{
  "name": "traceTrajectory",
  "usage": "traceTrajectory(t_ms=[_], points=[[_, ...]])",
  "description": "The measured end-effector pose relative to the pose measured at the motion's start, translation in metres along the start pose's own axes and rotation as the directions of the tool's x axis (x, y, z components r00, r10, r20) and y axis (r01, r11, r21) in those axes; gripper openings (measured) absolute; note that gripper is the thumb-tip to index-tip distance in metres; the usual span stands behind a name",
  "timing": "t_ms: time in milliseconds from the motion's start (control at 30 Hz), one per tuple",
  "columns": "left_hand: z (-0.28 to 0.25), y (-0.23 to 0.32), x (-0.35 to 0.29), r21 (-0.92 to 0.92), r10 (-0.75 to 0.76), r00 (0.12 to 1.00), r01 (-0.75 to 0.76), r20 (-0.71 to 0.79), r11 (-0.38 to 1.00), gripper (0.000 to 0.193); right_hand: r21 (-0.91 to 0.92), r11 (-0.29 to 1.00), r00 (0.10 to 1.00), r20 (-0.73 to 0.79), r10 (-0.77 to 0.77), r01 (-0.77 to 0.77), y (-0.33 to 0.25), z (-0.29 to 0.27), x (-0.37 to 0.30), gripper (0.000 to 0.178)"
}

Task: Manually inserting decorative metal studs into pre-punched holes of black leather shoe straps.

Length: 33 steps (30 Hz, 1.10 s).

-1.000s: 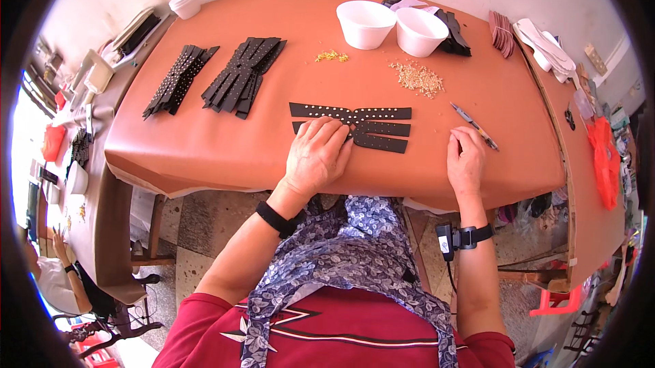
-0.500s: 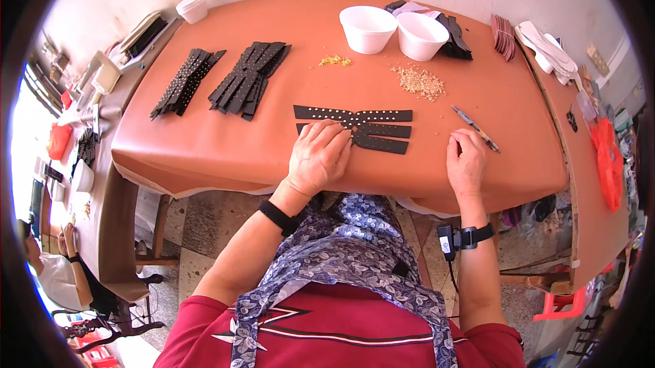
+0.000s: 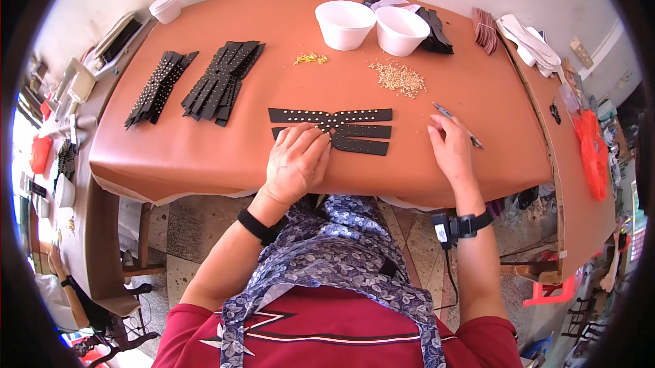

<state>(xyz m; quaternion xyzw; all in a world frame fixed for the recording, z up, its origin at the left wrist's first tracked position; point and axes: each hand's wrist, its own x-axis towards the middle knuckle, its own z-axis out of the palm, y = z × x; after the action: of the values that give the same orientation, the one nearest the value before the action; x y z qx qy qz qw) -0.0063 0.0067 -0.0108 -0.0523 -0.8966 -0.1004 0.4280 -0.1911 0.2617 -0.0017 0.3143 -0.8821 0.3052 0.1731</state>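
A black strap piece with several slit strips [image 3: 361, 131] lies flat on the table in front of me, rows of pale studs along its top strip and middle. My left hand [image 3: 298, 160] rests over its left end, fingers curled together and gripping it near the centre; the fingertips are partly hidden. My right hand [image 3: 450, 153] is beside the strap piece, near a tweezers-like or pen-like slim tool [image 3: 457, 125]. Its thumb and forefinger are apart and nothing shows between them. Beyond lie a heap of small gold-coloured studs [image 3: 399, 80] and a smaller pile of yellow ones [image 3: 311, 58].
Two white tubs [image 3: 345, 25] stand at the back of the brown table [image 3: 225, 149]. Two stacks of studded black straps [image 3: 224, 83] lie to the left. Bundled reddish strips [image 3: 484, 31] and white sole-shaped pieces [image 3: 529, 41] are at the far right. Another person's arm [image 3: 71, 293] shows at far left.
The whole view has shifted, so the table things appear farther left. The fingers of my right hand have parted from a closed pinch. My left hand stays on the strap piece.
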Motion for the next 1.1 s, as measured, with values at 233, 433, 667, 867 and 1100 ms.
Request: traceTrajectory(t_ms=[233, 433, 667, 867, 1100], points=[[-0.003, 0.001, -0.001, 0.010, -0.002, 0.999, 0.002, 0.039, 1.000, 0.019, -0.043, 0.996, 0.969, 0.231, 0.088, -0.080, 0.006, -0.001, 0.032, 0.023], [-0.002, 0.003, -0.001, 0.011, 0.003, 1.000, -0.003, 0.026, 1.000, 0.019, -0.052, 0.999, 0.960, 0.281, 0.005, 0.010, 0.012, 0.004, 0.042, 0.019], [-0.001, 0.004, -0.001, 0.009, -0.007, 1.000, 0.007, 0.018, 1.000, 0.019, -0.167, 0.986, 0.940, 0.341, 0.031, 0.028, -0.001, 0.004, 0.050, 0.012], [0.001, 0.001, 0.000, 0.020, 0.002, 0.999, -0.003, 0.038, 1.000, 0.019, -0.027, 0.998, 0.965, 0.257, -0.041, 0.050, 0.003, 0.003, 0.046, 0.009], [0.000, 0.003, -0.002, 0.035, 0.021, 0.997, -0.024, 0.078, 0.999, 0.024, 0.283, 0.959, 0.991, 0.128, -0.021, -0.016, -0.052, 0.002, 0.001, 0.007]])
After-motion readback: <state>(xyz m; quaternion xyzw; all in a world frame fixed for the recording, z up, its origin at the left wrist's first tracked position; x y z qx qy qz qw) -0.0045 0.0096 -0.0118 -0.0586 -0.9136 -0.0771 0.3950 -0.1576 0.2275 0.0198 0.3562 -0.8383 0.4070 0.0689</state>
